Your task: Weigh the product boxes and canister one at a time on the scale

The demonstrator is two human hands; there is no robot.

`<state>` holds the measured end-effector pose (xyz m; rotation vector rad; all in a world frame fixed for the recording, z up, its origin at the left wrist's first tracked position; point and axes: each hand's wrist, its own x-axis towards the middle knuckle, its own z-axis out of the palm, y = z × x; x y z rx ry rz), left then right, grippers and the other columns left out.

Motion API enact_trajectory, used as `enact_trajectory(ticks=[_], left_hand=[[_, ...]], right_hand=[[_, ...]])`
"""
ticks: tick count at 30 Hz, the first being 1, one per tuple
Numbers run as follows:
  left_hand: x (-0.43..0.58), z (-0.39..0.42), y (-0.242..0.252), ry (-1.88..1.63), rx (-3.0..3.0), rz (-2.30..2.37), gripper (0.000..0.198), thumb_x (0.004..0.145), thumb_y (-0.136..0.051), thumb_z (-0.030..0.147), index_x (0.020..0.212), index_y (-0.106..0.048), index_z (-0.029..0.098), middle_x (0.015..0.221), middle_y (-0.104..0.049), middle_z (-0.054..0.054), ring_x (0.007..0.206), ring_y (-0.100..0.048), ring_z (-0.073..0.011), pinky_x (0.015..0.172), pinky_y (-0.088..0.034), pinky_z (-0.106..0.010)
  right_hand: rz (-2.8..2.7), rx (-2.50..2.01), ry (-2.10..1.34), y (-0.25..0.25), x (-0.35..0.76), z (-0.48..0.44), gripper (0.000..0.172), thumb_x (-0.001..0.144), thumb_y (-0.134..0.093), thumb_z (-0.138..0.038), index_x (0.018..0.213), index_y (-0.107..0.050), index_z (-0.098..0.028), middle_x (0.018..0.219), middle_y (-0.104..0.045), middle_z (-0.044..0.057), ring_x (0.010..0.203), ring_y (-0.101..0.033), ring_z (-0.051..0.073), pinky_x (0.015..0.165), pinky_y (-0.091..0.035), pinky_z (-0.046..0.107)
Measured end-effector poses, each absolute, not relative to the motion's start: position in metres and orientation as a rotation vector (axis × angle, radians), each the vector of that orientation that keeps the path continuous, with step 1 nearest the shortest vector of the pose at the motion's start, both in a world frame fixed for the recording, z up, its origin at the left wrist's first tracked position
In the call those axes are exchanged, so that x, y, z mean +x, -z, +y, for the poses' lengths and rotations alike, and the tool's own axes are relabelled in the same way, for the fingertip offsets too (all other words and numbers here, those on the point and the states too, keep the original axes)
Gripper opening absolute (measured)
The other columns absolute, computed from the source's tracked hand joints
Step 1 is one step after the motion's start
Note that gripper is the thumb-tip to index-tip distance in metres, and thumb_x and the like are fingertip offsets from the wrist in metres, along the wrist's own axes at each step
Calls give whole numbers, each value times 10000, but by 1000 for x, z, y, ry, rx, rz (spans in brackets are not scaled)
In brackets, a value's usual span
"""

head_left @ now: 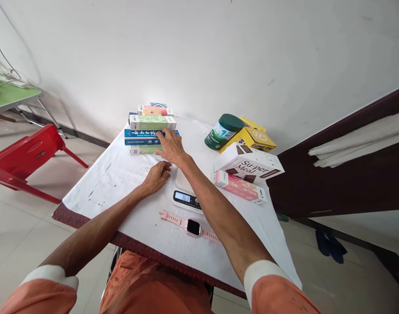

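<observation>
My right hand (170, 147) reaches over the right end of a blue toothpaste box (142, 138), its fingers bent against the box, which lies on a pale green box (142, 149). My left hand (156, 177) rests on the white cloth just below, fingers curled; what they hold, if anything, is hidden. Another green and white box (152, 122) and a pink box (155, 110) are behind the blue one. Partly under my right forearm is a white digital scale (186, 198), its display reading 363. A pink smartwatch (193, 227) lies in front of the scale.
On the table's right side are a green canister (224, 131), a yellow box (250, 139), a white "Su-per Meal" box (250, 162) and a pink box (240, 187). A red chair (32, 152) stands at the left, near a green table (12, 93). Dark slippers (330, 245) lie on the floor.
</observation>
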<state>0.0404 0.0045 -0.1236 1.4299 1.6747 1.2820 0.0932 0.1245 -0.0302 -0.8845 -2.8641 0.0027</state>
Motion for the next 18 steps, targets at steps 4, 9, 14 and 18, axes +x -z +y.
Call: enact_trajectory(ticks=[4, 9, 14, 18], left_hand=[[41, 4, 123, -1280, 1432, 1694, 335, 878, -496, 90, 1155, -667, 171, 1106, -778, -98, 838, -750, -188, 857, -640, -363], [41, 4, 121, -1233, 1436, 1716, 365, 888, -487, 85, 1194, -668, 167, 1120, -777, -96, 843, -750, -185, 873, -639, -365], [41, 3, 122, -1255, 1463, 1698, 361, 887, -511, 102, 1199, -681, 172, 1092, -774, -91, 889, -758, -204, 924, -638, -394], [41, 3, 122, -1261, 1481, 1710, 361, 886, -532, 104, 1203, -691, 170, 1087, -777, -94, 930, -758, -215, 960, -633, -408]], right_hand=[[-2786, -1003, 12, 29, 93, 125, 675, 955, -764, -493, 1465, -521, -123, 1501, -522, 276, 1340, -521, 415, 1085, -457, 614], [-2737, -1148, -36, 24, 93, 135, 782, 927, -715, -698, 1396, -548, -95, 1473, -551, 288, 1373, -509, 420, 1082, -478, 625], [-2746, -1140, -76, 18, 98, 144, 760, 915, -723, -692, 1366, -572, -99, 1444, -595, 288, 1384, -498, 425, 1076, -499, 622], [-2699, -1127, -44, 1, 95, 152, 676, 949, -721, -561, 1409, -569, -91, 1463, -605, 279, 1391, -503, 425, 1101, -477, 649]])
